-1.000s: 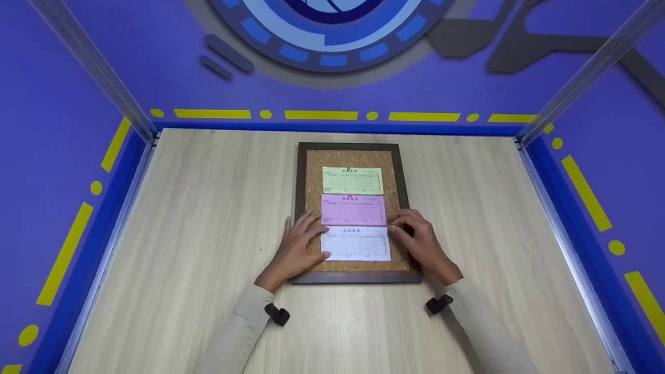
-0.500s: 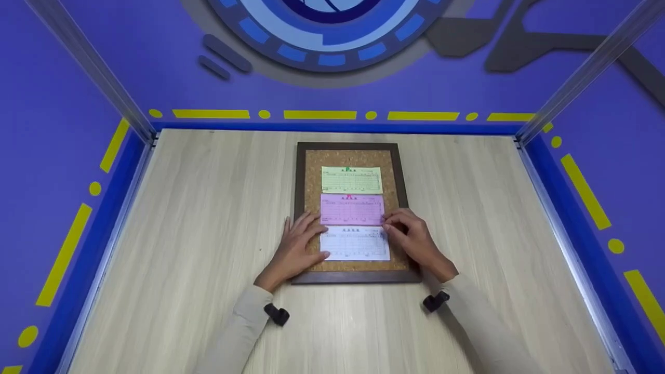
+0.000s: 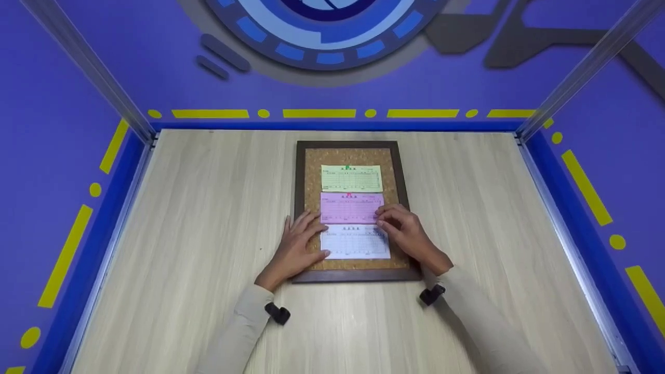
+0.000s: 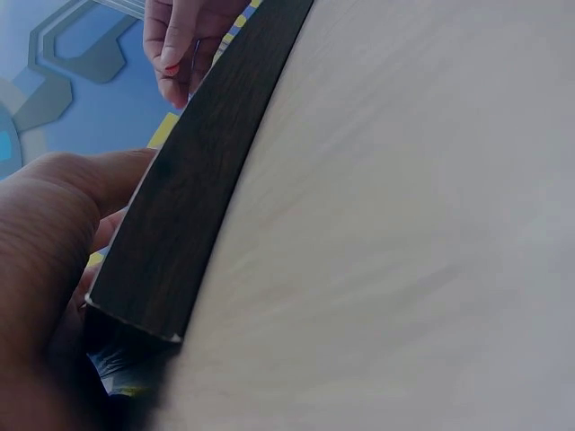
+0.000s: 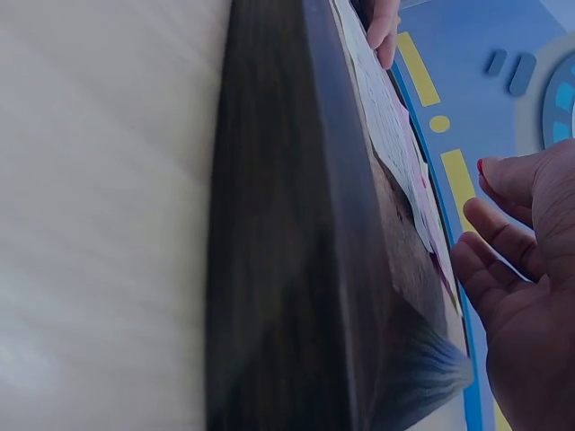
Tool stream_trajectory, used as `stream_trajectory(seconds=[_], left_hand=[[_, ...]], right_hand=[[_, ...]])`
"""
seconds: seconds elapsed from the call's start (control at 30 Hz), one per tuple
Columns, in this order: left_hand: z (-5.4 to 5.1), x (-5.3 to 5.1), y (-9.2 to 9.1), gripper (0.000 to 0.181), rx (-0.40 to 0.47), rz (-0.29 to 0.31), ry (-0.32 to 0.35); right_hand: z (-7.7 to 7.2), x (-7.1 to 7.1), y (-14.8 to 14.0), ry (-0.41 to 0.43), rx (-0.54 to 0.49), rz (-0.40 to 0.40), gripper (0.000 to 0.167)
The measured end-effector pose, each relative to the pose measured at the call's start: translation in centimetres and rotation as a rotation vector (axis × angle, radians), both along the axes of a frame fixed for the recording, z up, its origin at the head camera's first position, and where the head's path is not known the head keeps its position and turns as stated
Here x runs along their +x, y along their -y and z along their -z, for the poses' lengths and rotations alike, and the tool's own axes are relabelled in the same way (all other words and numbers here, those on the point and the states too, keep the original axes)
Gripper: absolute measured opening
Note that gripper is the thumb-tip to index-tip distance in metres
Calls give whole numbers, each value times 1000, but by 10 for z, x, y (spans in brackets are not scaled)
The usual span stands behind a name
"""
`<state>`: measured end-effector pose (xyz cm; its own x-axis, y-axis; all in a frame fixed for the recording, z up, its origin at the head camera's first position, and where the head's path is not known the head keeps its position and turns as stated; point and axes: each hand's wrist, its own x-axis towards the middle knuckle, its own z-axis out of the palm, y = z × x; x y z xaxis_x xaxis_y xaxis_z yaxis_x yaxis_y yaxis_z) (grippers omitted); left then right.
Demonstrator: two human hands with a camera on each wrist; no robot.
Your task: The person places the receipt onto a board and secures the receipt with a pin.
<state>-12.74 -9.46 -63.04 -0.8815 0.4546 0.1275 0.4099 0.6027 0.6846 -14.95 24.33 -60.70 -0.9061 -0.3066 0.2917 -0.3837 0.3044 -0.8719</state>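
Observation:
A corkboard (image 3: 358, 275) in a dark wooden frame lies on the table. On it, top to bottom, are a green slip (image 3: 351, 180), a pink slip (image 3: 345, 209) and a white slip (image 3: 353, 245), all printed with grids. My left hand (image 3: 296, 245), fingers spread, rests at the left edges of the white and pink slips. Between thumb and finger my right hand (image 3: 410, 235) pinches a small red push pin (image 4: 172, 70), held over the right side where pink and white meet. Its tip is hidden in the head view.
A green pin (image 3: 347, 167) marks the green slip's top, and a red pin (image 3: 349, 195) the pink one's. Purple walls (image 3: 332, 96) with yellow dashes stand behind and beside the pale wooden table (image 3: 218, 208).
My right hand has moved left, from beside the board's slips to above the right part of the pink and white ones. The left hand has stayed in place.

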Motion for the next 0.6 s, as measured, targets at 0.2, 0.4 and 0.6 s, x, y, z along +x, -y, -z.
stream_trajectory(seconds=[0.2,0.4,0.6], left_hand=[[0,0,0,60,-3,0,4],[-1,0,0,61,-11,-5,16],[-1,0,0,61,-4,-5,15]], right_hand=[[3,-2,3,4,22,-24,4],[4,-4,10,-10,42,-41,4],[2,-5,18,-37,68,-64,5]])
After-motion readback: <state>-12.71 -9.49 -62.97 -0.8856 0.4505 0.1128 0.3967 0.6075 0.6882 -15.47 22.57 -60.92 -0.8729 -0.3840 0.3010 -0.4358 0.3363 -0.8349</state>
